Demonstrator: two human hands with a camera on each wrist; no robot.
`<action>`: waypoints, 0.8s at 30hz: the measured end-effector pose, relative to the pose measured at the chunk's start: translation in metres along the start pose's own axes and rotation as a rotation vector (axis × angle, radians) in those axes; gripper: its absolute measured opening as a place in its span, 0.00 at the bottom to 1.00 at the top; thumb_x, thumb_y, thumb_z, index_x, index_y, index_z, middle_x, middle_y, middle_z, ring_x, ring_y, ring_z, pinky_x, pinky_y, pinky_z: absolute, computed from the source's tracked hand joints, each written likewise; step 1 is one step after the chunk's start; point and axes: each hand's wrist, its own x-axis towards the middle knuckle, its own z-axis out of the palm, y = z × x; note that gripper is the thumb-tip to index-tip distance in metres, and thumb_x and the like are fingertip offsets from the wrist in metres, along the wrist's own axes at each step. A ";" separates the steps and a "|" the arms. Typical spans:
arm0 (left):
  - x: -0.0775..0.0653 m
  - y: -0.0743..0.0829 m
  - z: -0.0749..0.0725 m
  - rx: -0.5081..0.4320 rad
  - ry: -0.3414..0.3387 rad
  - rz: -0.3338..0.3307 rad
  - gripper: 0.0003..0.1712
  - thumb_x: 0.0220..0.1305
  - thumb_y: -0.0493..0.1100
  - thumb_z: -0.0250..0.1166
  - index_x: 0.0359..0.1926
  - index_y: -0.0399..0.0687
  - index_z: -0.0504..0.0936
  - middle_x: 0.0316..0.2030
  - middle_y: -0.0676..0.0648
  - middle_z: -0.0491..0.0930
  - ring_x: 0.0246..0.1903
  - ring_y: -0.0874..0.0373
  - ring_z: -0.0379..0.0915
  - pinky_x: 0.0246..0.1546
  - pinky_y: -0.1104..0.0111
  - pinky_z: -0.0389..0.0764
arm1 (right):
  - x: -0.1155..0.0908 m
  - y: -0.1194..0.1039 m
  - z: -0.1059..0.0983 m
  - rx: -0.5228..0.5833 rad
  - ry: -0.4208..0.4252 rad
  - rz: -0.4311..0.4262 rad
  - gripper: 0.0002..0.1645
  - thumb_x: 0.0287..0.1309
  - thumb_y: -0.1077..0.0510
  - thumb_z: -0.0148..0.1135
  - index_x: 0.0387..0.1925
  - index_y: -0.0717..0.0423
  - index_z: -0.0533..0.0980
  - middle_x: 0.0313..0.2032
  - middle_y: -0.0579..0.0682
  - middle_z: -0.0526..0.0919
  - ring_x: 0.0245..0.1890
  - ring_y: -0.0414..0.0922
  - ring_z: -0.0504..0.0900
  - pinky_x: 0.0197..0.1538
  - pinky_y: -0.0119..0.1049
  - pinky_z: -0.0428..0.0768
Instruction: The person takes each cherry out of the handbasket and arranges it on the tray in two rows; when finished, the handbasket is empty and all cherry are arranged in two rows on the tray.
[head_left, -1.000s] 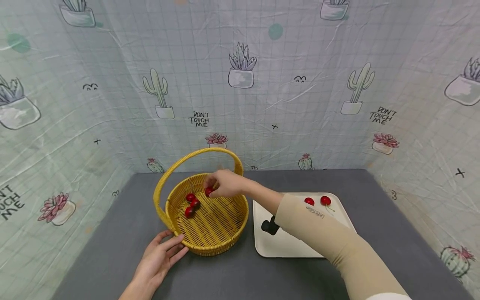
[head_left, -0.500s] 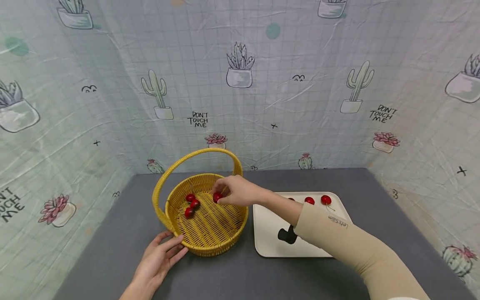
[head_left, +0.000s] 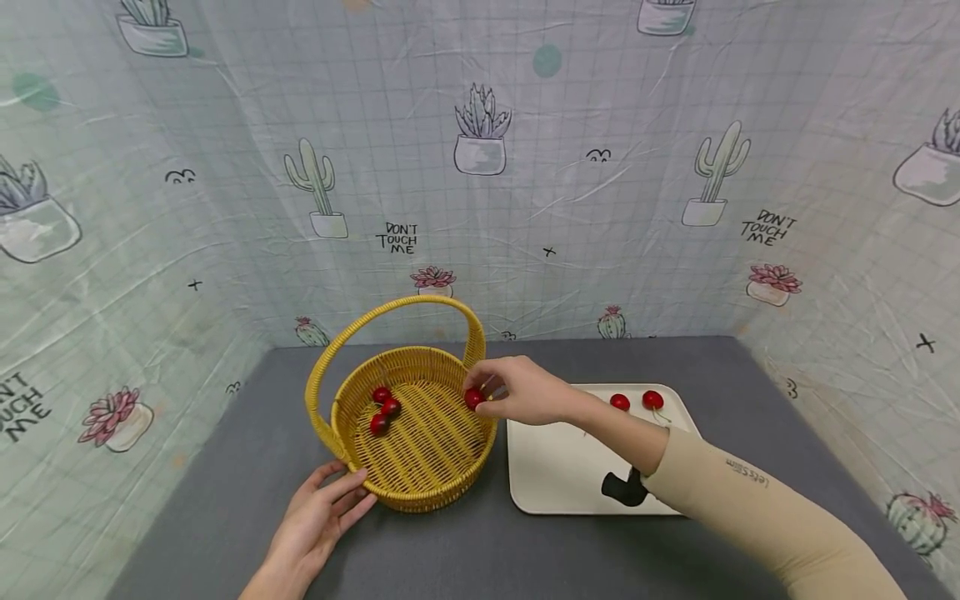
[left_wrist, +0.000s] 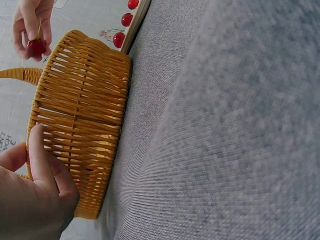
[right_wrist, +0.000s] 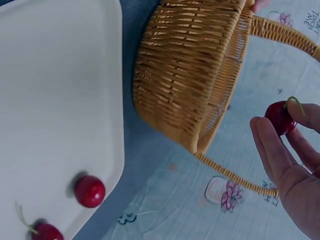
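My right hand (head_left: 525, 390) pinches a dark red cherry (head_left: 474, 398) with a thin green stem. It is over the right rim of the yellow wicker basket (head_left: 420, 500). In the right wrist view the cherry (right_wrist: 280, 118) sits between thumb and fingertips, raised above the basket's opening. Inside the basket, three more cherries (head_left: 390, 407) lie close together on the left of its floor. With my left hand (head_left: 318, 512) I hold the basket's near left rim. The left wrist view shows those fingers (left_wrist: 42, 155) along the woven wall.
A cream tray (head_left: 555, 492) stands right of the basket on the grey table (head_left: 450, 558). Cherries (head_left: 652, 401) lie near its far edge, partly behind the right arm. The basket's tall handle (head_left: 375, 315) arches above it. A patterned curtain (head_left: 562, 167) encloses the back and sides.
The right hand has moved right, from above the basket's middle to its right rim, still pinching the cherry. The left hand and the basket have stayed in place.
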 end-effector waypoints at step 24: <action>-0.002 0.001 0.001 0.007 0.012 -0.004 0.26 0.72 0.35 0.66 0.59 0.44 0.59 0.53 0.41 0.75 0.47 0.54 0.82 0.53 0.62 0.85 | -0.064 0.060 -0.009 0.019 0.119 0.194 0.16 0.63 0.60 0.72 0.52 0.56 0.80 0.45 0.47 0.84 0.48 0.47 0.83 0.44 0.35 0.86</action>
